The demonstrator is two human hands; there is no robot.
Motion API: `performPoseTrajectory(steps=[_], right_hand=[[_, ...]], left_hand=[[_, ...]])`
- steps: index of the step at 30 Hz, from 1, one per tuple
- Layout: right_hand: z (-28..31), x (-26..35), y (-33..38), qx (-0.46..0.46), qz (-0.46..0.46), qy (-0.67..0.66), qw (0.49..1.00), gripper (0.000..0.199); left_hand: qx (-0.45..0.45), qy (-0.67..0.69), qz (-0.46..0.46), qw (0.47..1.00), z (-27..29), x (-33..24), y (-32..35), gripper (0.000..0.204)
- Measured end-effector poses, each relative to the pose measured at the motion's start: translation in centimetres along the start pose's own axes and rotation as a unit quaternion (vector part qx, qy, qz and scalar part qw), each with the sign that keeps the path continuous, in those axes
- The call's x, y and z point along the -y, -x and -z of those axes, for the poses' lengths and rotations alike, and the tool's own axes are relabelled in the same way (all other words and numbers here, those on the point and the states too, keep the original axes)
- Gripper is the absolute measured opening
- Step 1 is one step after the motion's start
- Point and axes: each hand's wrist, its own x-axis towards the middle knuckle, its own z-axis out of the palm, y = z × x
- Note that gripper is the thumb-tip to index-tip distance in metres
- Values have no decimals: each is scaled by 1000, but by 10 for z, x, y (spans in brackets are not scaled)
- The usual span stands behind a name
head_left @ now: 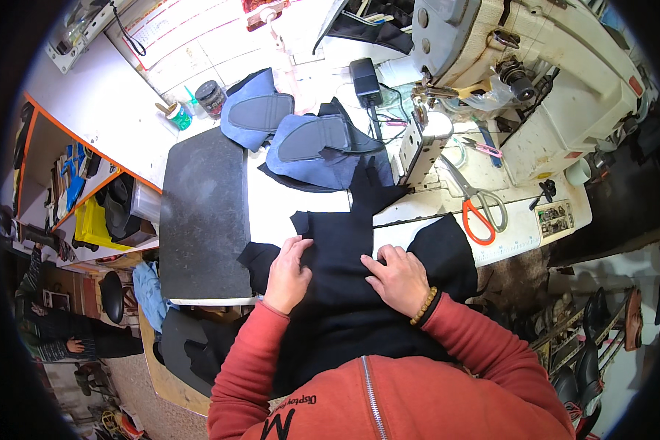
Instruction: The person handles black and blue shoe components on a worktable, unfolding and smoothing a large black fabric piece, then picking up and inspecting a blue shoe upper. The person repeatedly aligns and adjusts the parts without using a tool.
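A large piece of black fabric, with several cut tabs along its outline, spreads over the white table's front edge and down toward my body. On its left part rests my left hand, fingers loosely bent and thumb apart. My right hand lies on its right part, near a gap where white tabletop shows; index finger and thumb are apart. Both hands press on the cloth from above without gripping it. Beyond the fabric are two blue pieces with dark grey pads, one farther left and one nearer.
A sewing machine occupies the right rear. Orange-and-grey scissors and pink-handled scissors lie before it. A black mat covers the table's left side. Small jars stand behind. Another person is at far left.
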Motion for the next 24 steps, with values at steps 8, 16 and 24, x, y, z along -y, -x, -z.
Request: performPoseTrajectory(steps=[8,16,24], right_hand=[[-2,4,1,4,7,38,999,43],[5,2,13,41,18,40,998,54],[32,-25,49,2,-49,62,997,68]], left_hand=[[-45,-245,-53,967,-1,-34,4,43],[136,-117,-92,979,-46,-61,14,52],[162,-195,-110,961,-44,-63,26,77]])
